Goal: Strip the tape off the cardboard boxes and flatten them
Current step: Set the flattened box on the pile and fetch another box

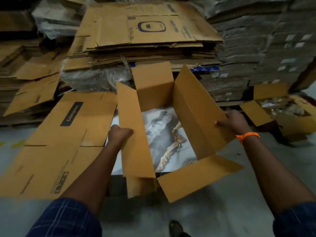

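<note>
Left of frame: flat carton point(68, 134). Centre: my left hand point(120, 134), fingers curled on the left wall of the open box point(196, 108); my right hand point(234, 122) pinches its right wall, thumb inside. Right edge: a second box point(290, 122).

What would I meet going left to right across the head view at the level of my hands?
Flattened Crompton box, left hand, marbled surface inside the held box, right hand, scrap-filled box.
</note>
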{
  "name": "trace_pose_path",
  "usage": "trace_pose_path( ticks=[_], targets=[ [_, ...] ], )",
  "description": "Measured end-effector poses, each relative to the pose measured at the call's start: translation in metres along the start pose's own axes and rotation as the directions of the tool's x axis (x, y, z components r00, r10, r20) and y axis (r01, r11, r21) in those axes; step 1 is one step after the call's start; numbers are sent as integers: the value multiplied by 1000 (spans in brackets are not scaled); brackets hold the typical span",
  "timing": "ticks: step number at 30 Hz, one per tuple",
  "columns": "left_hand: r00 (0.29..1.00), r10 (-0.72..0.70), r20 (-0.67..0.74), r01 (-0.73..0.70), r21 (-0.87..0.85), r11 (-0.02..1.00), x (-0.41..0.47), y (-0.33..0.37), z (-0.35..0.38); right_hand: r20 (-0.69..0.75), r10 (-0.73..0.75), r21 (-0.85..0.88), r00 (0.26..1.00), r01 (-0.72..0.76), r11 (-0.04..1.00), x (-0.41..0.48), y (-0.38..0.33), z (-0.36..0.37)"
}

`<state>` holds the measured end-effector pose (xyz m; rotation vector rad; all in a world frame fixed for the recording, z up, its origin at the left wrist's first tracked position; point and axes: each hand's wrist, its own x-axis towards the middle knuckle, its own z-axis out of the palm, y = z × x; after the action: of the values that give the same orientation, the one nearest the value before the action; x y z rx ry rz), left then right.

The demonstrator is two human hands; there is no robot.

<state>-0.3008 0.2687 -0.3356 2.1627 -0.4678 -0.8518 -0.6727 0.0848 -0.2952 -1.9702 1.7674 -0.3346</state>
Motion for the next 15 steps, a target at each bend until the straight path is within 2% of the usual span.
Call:
trace_pose_path(
  ticks=[1,2,4,7,12,15],
  targets=[
    [999,4,38,-1,-95,995,-9,7,0,-6,-48,-46,999,48,998,-6,-13,0],
    [998,19,59,-13,-106,994,-18,15,1,-27,-99,-93,995,96,991,-11,-26,0],
    [994,101,36,-102,45,994,-37,36,6,-80,-198,-109,977,189,976,-19,-54,0],
    [972,236,-3,-227,263,938,-67,70,8,-154,-307,-76,939,299,951,-28,-93,-2],
    [932,363,16,-350,307,885,-104,109,7,-231,-361,8,903,373,928,-24,-120,-19],
    [911,403,90,-412,230,881,-122,118,4,-252,-339,114,907,375,920,-11,-124,-40]
  ],
)
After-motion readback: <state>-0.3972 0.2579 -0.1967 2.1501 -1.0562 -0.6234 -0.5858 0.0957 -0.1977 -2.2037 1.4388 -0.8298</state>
